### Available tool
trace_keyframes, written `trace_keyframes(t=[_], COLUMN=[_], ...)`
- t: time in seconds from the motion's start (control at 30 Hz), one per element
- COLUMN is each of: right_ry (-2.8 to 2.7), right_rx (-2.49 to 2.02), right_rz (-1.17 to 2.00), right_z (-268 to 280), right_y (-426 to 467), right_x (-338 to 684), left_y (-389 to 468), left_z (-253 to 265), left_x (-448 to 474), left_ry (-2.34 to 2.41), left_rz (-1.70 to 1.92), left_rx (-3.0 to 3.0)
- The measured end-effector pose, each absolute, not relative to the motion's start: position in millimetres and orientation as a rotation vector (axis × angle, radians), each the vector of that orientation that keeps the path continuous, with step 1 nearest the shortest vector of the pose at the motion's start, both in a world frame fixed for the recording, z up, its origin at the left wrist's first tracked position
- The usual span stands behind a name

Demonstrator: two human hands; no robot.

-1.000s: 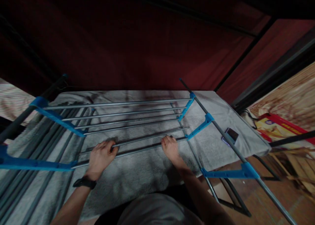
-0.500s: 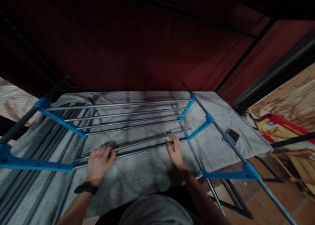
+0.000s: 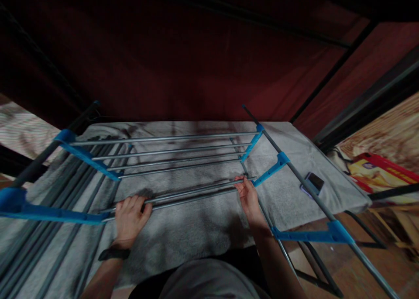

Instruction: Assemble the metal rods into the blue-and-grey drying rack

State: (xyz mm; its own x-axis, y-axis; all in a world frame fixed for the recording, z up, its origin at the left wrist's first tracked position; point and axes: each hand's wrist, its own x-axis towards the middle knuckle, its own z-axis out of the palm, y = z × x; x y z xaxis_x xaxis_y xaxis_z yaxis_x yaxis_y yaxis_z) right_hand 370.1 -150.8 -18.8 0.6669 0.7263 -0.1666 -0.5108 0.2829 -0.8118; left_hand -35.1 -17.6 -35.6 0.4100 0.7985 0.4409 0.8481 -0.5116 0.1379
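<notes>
A rack of metal tubes joined by blue plastic brackets stands over a grey fleece cover. My left hand is closed around the left part of two near tubes, beside the long blue left bracket. Fingers of my right hand are closed on the right end of the loose-looking metal tube, next to a blue right bracket. Just below it runs a second metal tube, parallel and close. Whether the tube's tip sits in the bracket is hard to tell.
Several dark grey tubes lie in a row at the left. A phone rests on the cover beyond the right upright. A red and yellow box is at far right, and dark red fabric hangs behind.
My right hand has slid right along the tubes to the end by the blue bracket, and its fingers have closed on the upper tube. My left hand keeps its hold.
</notes>
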Motion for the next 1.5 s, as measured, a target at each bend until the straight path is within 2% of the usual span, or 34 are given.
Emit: trace_keyframes(t=[0.2, 0.67, 0.9, 1.5], right_ry=[-0.221, -0.190, -0.099, -0.124], right_rx=[-0.958, -1.096, -1.170, -1.160], right_rz=[0.922, 0.853, 0.960, 0.952], right_z=[-28.1, -61.7, -75.8, -88.9], right_y=[-165.4, -188.8, -198.3, -200.3], right_x=[363.7, 378.9, 399.4, 410.8], left_y=[-16.3, -27.2, -32.6, -42.4], left_z=[-38.8, -32.6, -30.8, -25.9], left_x=[-35.9, -24.3, -21.2, -16.0], left_ry=[-1.480, -1.292, -1.178, -1.159], left_rz=[-0.742, -0.754, -0.663, -0.483], left_rx=[-2.423, -2.497, -2.534, -2.642])
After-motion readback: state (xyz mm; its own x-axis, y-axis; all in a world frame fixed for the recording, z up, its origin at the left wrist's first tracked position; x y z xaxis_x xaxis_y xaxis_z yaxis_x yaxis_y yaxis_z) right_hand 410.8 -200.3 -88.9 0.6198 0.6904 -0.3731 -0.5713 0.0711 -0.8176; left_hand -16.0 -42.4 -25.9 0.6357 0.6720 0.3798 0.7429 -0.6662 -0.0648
